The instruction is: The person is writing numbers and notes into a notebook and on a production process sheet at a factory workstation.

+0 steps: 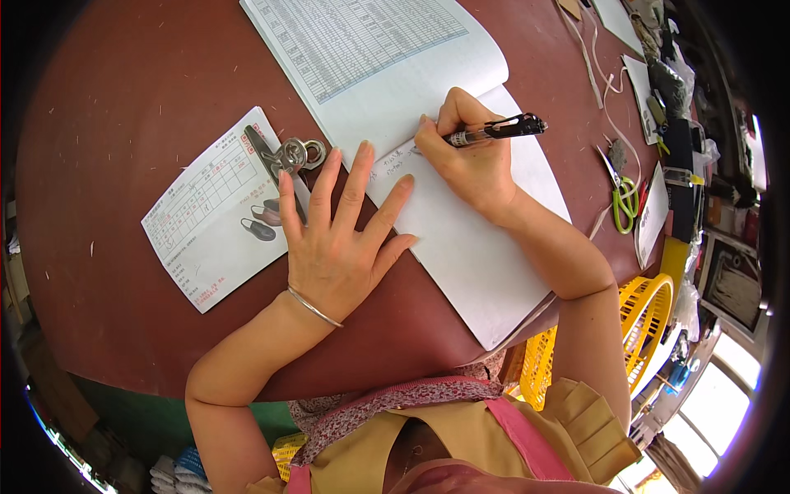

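Note:
My right hand (473, 165) grips a black pen (502, 129), its tip hidden behind the fingers at the page. Beneath it lies an open notebook (485, 272), with a few handwritten marks near the top of its lower page. The upper page (362, 49) carries a printed table. My left hand (341, 222) lies flat with fingers spread, across the notebook's left edge and the clipped papers beside it. Those papers (214, 222) show a form grid and pictures of dark shoes. A metal bulldog clip (295, 155) holds their upper right edge.
Green-handled scissors (625, 204) lie on the red-brown table (132, 107) at the right, near loose white cords (605, 90) and paper sheets (652, 218). A yellow plastic basket (646, 317) stands beside the table by my right arm. Assorted goods crowd the far right.

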Motion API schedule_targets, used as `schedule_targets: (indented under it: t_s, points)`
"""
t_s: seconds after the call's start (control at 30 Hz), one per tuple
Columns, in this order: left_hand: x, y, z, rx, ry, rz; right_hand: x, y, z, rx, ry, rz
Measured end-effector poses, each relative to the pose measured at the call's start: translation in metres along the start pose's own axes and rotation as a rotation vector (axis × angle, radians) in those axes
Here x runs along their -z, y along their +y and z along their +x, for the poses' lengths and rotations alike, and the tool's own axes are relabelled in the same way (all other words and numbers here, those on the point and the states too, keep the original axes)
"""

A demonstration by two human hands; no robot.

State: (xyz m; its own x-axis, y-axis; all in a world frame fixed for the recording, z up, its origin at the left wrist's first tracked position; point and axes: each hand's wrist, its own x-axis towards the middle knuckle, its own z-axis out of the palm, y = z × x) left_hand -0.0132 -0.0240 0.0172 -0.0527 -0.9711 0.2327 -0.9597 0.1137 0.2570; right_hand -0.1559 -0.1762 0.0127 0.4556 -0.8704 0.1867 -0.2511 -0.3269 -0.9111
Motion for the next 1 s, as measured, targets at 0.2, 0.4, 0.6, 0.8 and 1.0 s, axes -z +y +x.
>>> schedule_targets:
  t_s: [0.2, 0.4, 0.6, 0.8, 1.0]
  points:
    - [-0.0002, 0.0, 0.0006, -0.001, -0.007, 0.005, 0.0028, 0.0024, -0.0003, -0.023, -0.028, 0.012]
    - [0.0003, 0.0001, -0.0004, 0.004, -0.008, 0.009, 0.002, -0.0005, 0.0003, -0.079, 0.02, 0.08]
    - [0.0025, 0.001, -0.0003, 0.006, -0.016, 0.002, 0.0019, 0.0001, 0.0005, 0.01, 0.011, -0.011]
    - [0.003, 0.0011, -0.0011, 0.0, -0.018, 0.014, 0.0021, -0.0015, -0.0013, -0.036, 0.031, 0.043]
    - [0.0028, 0.0015, -0.0018, 0.0, -0.023, 0.018, 0.0012, 0.0016, -0.0022, -0.021, 0.042, 0.016]
